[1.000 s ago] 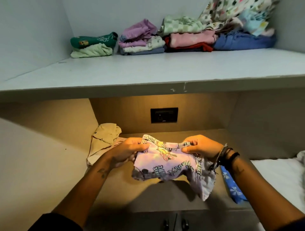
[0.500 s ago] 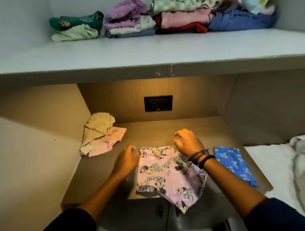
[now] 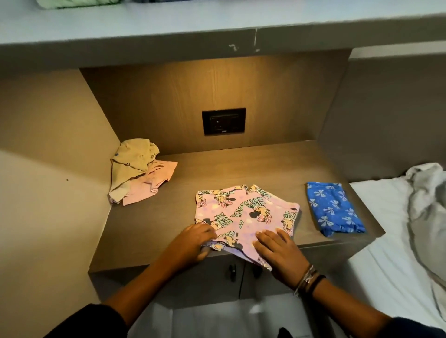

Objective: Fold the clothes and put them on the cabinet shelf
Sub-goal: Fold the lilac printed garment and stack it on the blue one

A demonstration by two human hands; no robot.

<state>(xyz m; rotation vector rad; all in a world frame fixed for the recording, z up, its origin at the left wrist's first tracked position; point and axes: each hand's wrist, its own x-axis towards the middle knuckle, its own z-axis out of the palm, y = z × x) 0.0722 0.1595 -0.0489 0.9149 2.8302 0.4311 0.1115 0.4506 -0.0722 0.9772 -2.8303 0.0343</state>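
A lilac cartoon-print garment lies spread on the brown cabinet top, its near edge hanging over the front. My left hand pinches the garment's near left corner. My right hand rests flat on its near right part, fingers spread. The grey shelf runs across the top of the view, with only an edge of green folded cloth showing on it.
A beige and pink heap of clothes sits at the back left of the cabinet top. A folded blue bow-print piece lies at the right. A black wall socket is behind. A white bed with rumpled cloth adjoins on the right.
The garment went from held up in both hands to lying flat on the cabinet top. Both hands slid from its far edge to its near edge. The view tilted down.
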